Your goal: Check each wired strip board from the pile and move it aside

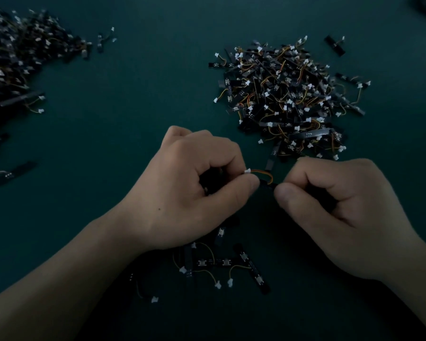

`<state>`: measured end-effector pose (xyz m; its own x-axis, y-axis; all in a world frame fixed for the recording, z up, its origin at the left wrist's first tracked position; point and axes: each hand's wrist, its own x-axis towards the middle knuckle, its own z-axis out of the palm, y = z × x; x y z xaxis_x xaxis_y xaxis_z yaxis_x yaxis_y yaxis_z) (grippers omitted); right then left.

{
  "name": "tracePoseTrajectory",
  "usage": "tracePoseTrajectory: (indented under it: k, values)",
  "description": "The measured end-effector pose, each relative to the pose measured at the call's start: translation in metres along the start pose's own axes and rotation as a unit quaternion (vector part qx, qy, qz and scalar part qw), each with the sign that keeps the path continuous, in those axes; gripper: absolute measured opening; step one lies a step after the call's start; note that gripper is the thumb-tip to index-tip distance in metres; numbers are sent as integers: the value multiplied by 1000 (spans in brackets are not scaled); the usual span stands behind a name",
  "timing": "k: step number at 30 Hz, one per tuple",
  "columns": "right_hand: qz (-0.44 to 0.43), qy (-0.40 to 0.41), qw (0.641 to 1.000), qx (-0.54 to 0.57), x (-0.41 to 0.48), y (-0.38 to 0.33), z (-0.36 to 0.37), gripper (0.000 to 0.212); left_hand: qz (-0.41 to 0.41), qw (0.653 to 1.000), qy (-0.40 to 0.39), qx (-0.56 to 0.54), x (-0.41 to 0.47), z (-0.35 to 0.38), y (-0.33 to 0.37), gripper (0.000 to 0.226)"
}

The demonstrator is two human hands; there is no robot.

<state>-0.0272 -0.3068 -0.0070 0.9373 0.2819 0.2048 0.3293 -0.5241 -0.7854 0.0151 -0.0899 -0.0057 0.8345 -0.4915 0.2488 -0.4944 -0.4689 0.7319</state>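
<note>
A small black strip board (267, 184) with an orange-yellow wire loop and a white connector is held between my two hands above the dark green table (145, 94). My left hand (194, 190) pinches its left end by the connector. My right hand (340, 212) pinches its right end, and most of the board is hidden by the fingers. The main pile of wired strip boards (288, 97) lies just beyond my hands, at the upper right. A second, larger heap of boards (17, 60) spreads over the far left.
Several loose boards (219, 264) lie on the table below and between my wrists. A single board (11, 174) lies at the left edge, and another (335, 45) sits beyond the main pile. The lighting is dim.
</note>
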Motion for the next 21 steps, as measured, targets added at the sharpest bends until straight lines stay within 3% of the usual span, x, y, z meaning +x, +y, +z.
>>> tracePoseTrajectory:
  k: [4, 8, 10, 13, 21]
  values:
    - [8, 20, 999, 25, -1, 2, 1, 40, -27, 999, -15, -27, 1, -6, 2, 18]
    - [19, 116, 992, 42, -1, 2, -1, 23, -36, 991, -107, 73, -1, -8, 3, 37]
    - [23, 88, 995, 28, -1, 1, -1, 25, -21, 982, -134, 134, 0, -5, 4, 39]
    - [14, 15, 999, -36, -2, 1, 1, 23, -14, 984, -118, 135, 0, -4, 2, 32]
    - [30, -21, 992, -122, -1, 1, 2, 29, -8, 999, -44, 12, -1, -1, -6, 13]
